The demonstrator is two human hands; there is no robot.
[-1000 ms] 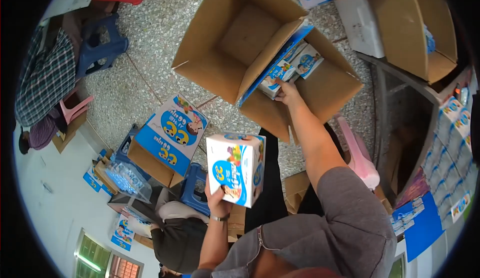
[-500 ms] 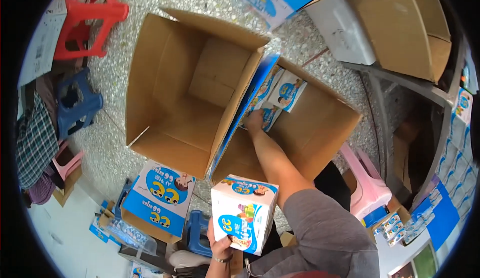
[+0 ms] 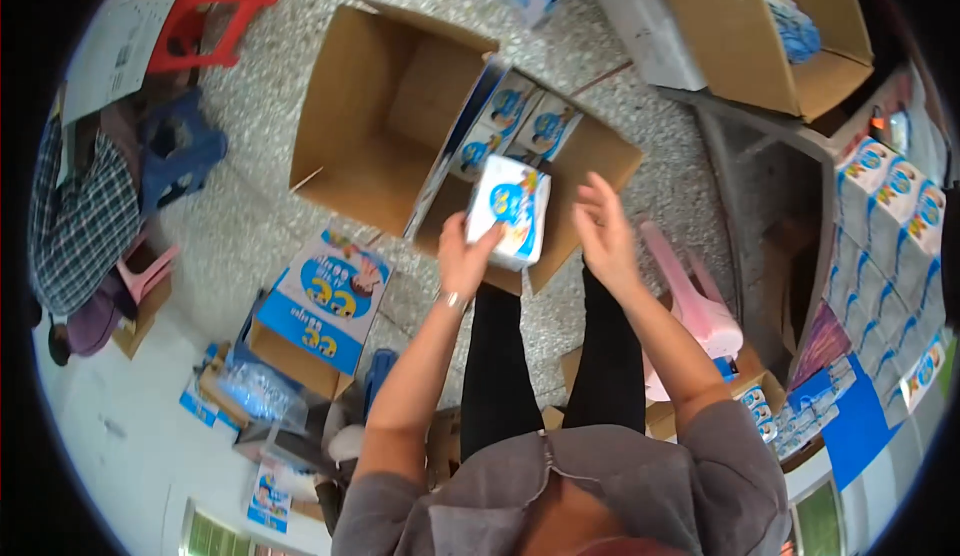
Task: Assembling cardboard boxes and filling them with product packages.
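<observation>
My left hand (image 3: 468, 256) grips a small white box (image 3: 510, 211) with blue and coloured print by its left side, thumb over the top. The box is above the near part of a tall brown carton (image 3: 600, 161). Inside that carton, similar printed boxes (image 3: 545, 128) are packed side by side toward its far left. My right hand (image 3: 603, 228) is raised to the right of the held box, apart from it, fingers spread with nothing in them.
Against the carton's left side stands another open brown carton (image 3: 350, 141). A blue-and-white printed box (image 3: 330, 301) is nearer left. A pink stool (image 3: 705, 321) stands right, red (image 3: 215, 16) and blue (image 3: 180, 151) stools far left. Stacked boxes (image 3: 875, 266) line the right.
My right hand has come out of the carton and moved right, now open. My left hand has carried the white box forward over the carton's near part. The view has shifted.
</observation>
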